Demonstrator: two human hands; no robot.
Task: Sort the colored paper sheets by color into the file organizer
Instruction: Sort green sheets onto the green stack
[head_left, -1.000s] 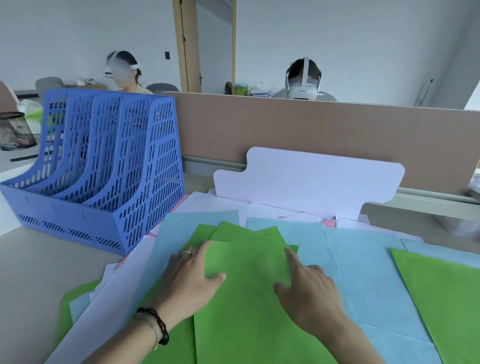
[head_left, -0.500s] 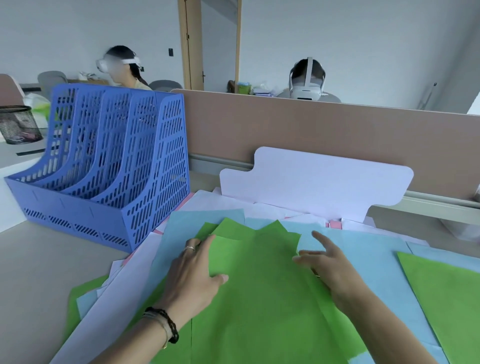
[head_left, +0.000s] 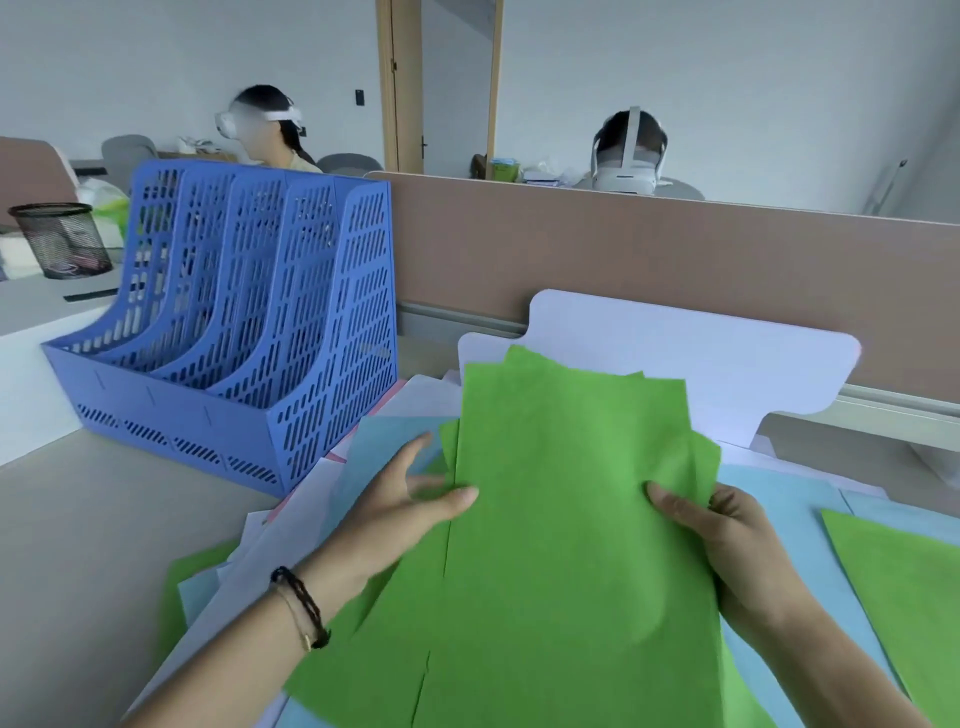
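The left hand (head_left: 415, 499) and the right hand (head_left: 722, 535) are gripping a fanned stack of green sheets (head_left: 566, 519) from either side, thumbs lying on top and fingers curling underneath, and are holding it tilted above the paper spread on the desk (head_left: 104, 519). The blue file organizer (head_left: 249, 332) is standing to the left, near the pile, and its slots are looking empty as far as the perforated walls are letting me see, so the sorting is, in my judgement, only beginning. Plenty is waiting: light blue sheets (head_left: 795, 519) are lying under and beside the stack, another green sheet (head_left: 898, 587) is sitting apart at the right, white sheets (head_left: 311, 499) are poking out on the left, and a pink edge is showing near the organizer's base. The stack's edges are looking uneven, so squaring them is probably coming before any slot gets filled.
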